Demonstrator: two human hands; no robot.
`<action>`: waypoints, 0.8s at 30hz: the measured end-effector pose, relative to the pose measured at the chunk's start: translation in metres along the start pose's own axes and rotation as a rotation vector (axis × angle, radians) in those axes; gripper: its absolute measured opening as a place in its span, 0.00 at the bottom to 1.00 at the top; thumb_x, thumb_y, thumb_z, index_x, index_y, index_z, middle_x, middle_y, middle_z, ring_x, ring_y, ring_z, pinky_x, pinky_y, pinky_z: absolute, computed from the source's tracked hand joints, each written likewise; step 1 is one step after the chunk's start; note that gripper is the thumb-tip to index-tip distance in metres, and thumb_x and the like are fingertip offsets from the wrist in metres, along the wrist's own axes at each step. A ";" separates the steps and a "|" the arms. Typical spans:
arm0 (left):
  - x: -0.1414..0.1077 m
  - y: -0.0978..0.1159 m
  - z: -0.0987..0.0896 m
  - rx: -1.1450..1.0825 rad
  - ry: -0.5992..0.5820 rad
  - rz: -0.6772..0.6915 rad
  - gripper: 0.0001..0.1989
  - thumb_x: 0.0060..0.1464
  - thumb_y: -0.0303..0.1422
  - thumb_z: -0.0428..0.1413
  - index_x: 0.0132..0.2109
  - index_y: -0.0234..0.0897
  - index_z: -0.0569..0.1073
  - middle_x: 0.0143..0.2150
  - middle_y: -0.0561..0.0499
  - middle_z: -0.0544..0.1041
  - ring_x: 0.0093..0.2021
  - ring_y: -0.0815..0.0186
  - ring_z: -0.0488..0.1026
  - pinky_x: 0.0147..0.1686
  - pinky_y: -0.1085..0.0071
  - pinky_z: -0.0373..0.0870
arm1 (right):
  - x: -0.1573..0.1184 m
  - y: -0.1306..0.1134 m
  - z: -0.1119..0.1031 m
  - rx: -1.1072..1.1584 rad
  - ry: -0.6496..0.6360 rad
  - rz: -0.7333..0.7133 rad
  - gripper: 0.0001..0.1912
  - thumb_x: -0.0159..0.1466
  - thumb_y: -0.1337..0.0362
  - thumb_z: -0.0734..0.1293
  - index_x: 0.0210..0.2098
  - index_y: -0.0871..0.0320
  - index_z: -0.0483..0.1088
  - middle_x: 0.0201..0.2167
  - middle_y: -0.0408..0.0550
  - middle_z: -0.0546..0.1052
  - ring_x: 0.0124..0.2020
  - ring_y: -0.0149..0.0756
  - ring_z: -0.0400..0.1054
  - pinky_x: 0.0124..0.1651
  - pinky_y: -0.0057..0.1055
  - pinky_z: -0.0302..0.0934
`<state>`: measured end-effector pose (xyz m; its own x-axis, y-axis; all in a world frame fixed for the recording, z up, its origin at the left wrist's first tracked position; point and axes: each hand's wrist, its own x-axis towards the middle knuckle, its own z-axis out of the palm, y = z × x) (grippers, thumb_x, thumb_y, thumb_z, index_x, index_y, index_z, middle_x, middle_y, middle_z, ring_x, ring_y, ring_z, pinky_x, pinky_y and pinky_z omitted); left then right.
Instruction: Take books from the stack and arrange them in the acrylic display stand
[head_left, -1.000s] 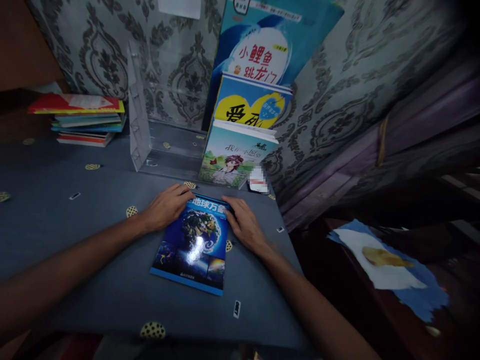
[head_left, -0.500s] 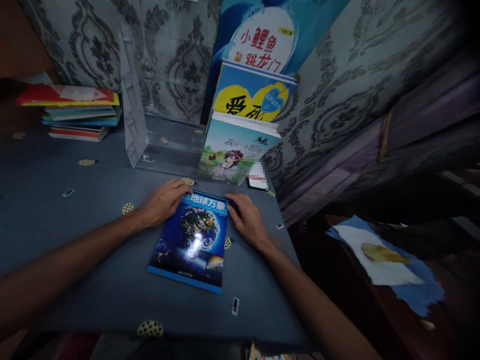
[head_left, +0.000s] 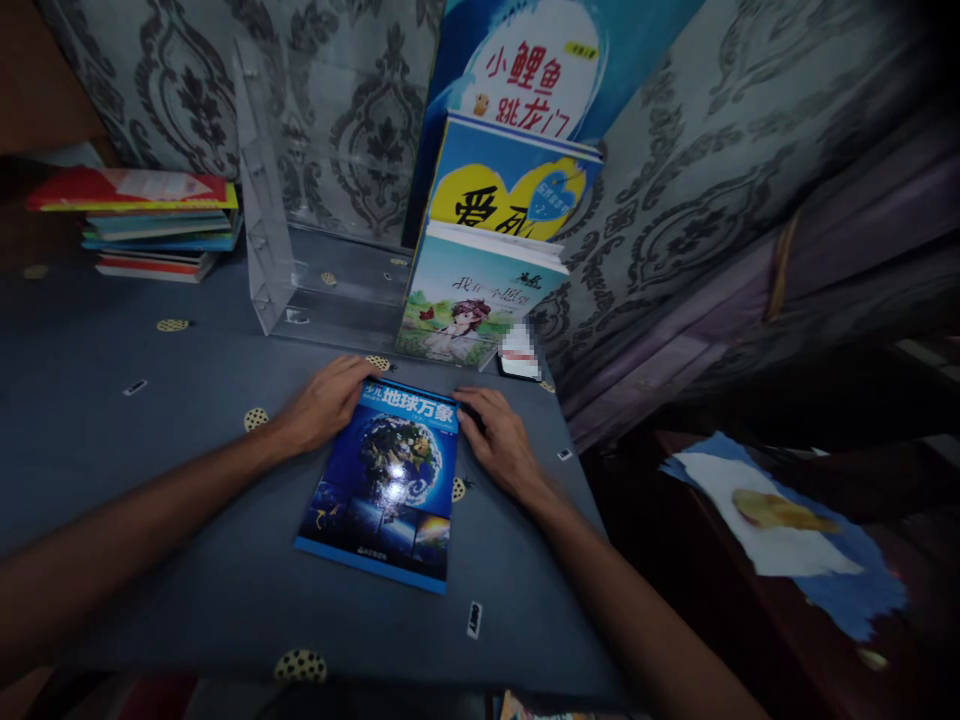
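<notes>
A blue book [head_left: 390, 490] with a picture of the Earth on its glossy cover lies face up on the dark blue tablecloth. My left hand [head_left: 334, 398] is at its upper left corner, fingers closed against the edge and top. On the opposite side, my right hand [head_left: 499, 430] grips the upper right corner, its fingers curled at the edge. Some fingertips are hard to make out. Just beyond the hands stands a clear book rack [head_left: 266, 215], its right side holding a green illustrated book [head_left: 465, 300], a blue book with a yellow heart [head_left: 487, 185] and a tall blue book [head_left: 570, 60].
At the back left is a stack of books [head_left: 161, 225], the top one red and yellow. A phone-like object [head_left: 520, 350], partly blurred out, sits by the rack's right side. Past the table's right edge, white and blue paper [head_left: 772, 510] lies on a lower reddish surface.
Both hands stay at the book's upper corners, and the book keeps its place on the table. The view has shifted very slightly.
</notes>
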<state>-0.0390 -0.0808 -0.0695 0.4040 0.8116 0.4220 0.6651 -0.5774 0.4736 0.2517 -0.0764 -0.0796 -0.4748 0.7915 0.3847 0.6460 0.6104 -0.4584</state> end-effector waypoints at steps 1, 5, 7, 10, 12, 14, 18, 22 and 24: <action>0.000 0.000 0.000 -0.001 0.005 -0.003 0.16 0.64 0.25 0.43 0.52 0.38 0.72 0.48 0.47 0.77 0.51 0.60 0.73 0.55 0.59 0.70 | 0.000 0.000 0.000 0.000 0.001 0.001 0.17 0.71 0.62 0.59 0.55 0.54 0.73 0.51 0.57 0.77 0.54 0.50 0.70 0.56 0.54 0.66; -0.001 -0.001 0.002 0.003 0.016 -0.006 0.16 0.64 0.26 0.43 0.52 0.38 0.71 0.49 0.46 0.77 0.52 0.60 0.73 0.56 0.59 0.70 | 0.000 0.000 0.000 -0.003 0.008 0.000 0.16 0.71 0.60 0.60 0.53 0.56 0.74 0.51 0.58 0.78 0.53 0.50 0.71 0.56 0.54 0.67; -0.001 -0.001 0.002 0.011 0.011 -0.004 0.16 0.64 0.26 0.43 0.52 0.37 0.72 0.48 0.46 0.78 0.52 0.59 0.73 0.55 0.59 0.71 | 0.000 0.000 0.000 -0.006 0.004 -0.001 0.16 0.71 0.60 0.61 0.53 0.57 0.74 0.51 0.59 0.77 0.54 0.50 0.71 0.56 0.54 0.67; -0.001 -0.001 0.003 0.025 0.002 -0.008 0.16 0.64 0.26 0.44 0.52 0.38 0.71 0.48 0.47 0.77 0.51 0.59 0.73 0.55 0.58 0.71 | -0.001 0.000 0.000 -0.010 0.001 0.002 0.16 0.71 0.60 0.61 0.54 0.55 0.74 0.52 0.58 0.77 0.54 0.50 0.70 0.56 0.54 0.67; -0.001 -0.001 0.003 0.029 0.001 -0.009 0.15 0.64 0.26 0.44 0.52 0.38 0.71 0.48 0.47 0.77 0.51 0.59 0.73 0.55 0.58 0.71 | -0.001 0.000 0.000 -0.015 0.002 0.001 0.16 0.71 0.59 0.61 0.54 0.55 0.74 0.52 0.58 0.77 0.54 0.50 0.70 0.56 0.54 0.67; -0.001 -0.001 0.003 0.032 -0.001 0.000 0.15 0.65 0.26 0.44 0.51 0.38 0.71 0.47 0.47 0.77 0.50 0.60 0.73 0.54 0.59 0.71 | -0.001 0.000 0.000 -0.020 -0.005 -0.002 0.16 0.71 0.59 0.61 0.54 0.55 0.74 0.52 0.58 0.77 0.54 0.50 0.70 0.56 0.54 0.67; 0.000 -0.001 0.004 0.074 -0.016 0.030 0.14 0.66 0.26 0.43 0.49 0.36 0.72 0.46 0.45 0.76 0.49 0.59 0.72 0.53 0.58 0.71 | -0.001 0.001 0.001 -0.031 -0.010 -0.006 0.16 0.71 0.58 0.60 0.53 0.55 0.74 0.52 0.59 0.77 0.54 0.50 0.70 0.56 0.54 0.67; 0.000 0.001 0.004 0.135 -0.054 0.054 0.14 0.66 0.27 0.43 0.49 0.34 0.73 0.47 0.43 0.76 0.49 0.57 0.71 0.52 0.57 0.70 | -0.001 0.002 0.002 -0.041 -0.004 -0.009 0.16 0.71 0.59 0.61 0.53 0.57 0.74 0.51 0.59 0.77 0.55 0.50 0.70 0.57 0.52 0.66; 0.000 0.002 0.004 0.153 -0.063 0.058 0.15 0.66 0.26 0.44 0.50 0.34 0.73 0.48 0.42 0.75 0.49 0.57 0.71 0.52 0.57 0.70 | -0.001 0.001 0.003 -0.049 0.004 -0.016 0.16 0.71 0.60 0.61 0.53 0.56 0.74 0.51 0.58 0.77 0.54 0.50 0.70 0.57 0.53 0.66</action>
<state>-0.0352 -0.0816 -0.0721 0.4802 0.7839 0.3935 0.7255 -0.6071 0.3243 0.2516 -0.0764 -0.0829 -0.4832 0.7816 0.3946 0.6668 0.6206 -0.4126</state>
